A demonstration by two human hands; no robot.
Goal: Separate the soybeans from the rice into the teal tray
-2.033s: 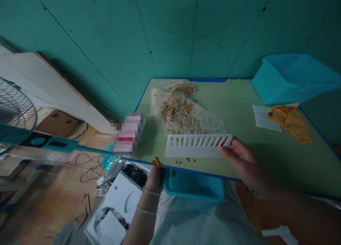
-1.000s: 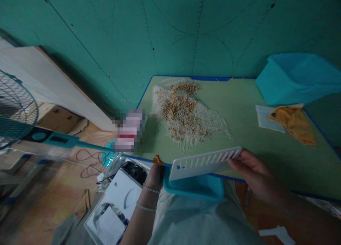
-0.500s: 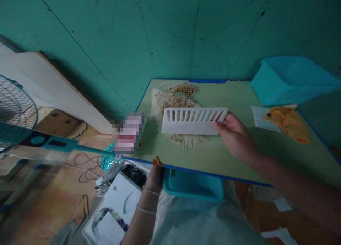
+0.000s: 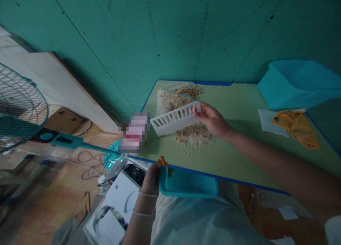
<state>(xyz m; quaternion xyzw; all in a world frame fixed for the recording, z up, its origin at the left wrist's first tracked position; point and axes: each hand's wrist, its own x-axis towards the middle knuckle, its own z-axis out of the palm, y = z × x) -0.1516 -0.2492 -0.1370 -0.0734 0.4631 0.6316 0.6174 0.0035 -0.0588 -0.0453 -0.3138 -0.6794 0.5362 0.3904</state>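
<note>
My right hand (image 4: 212, 119) reaches over the green table (image 4: 239, 145) and grips one end of a white slotted plastic scraper (image 4: 174, 118). The scraper stands tilted over a heap of white rice mixed with yellow beans (image 4: 186, 112) at the table's far left. My left hand (image 4: 151, 179) holds the left rim of a teal tray (image 4: 186, 184) just below the table's near edge; its fingers wrap the rim.
A teal bin (image 4: 298, 83) stands at the back right, with white paper (image 4: 271, 122) and an orange cloth (image 4: 297, 128) in front of it. A fan (image 4: 21, 110) on a teal pole is at the left. A small orange scrap (image 4: 162, 161) lies on the near edge.
My right hand carried the scraper from the near edge above the tray back across the table to the far left of the heap. The left hand stayed on the tray.
</note>
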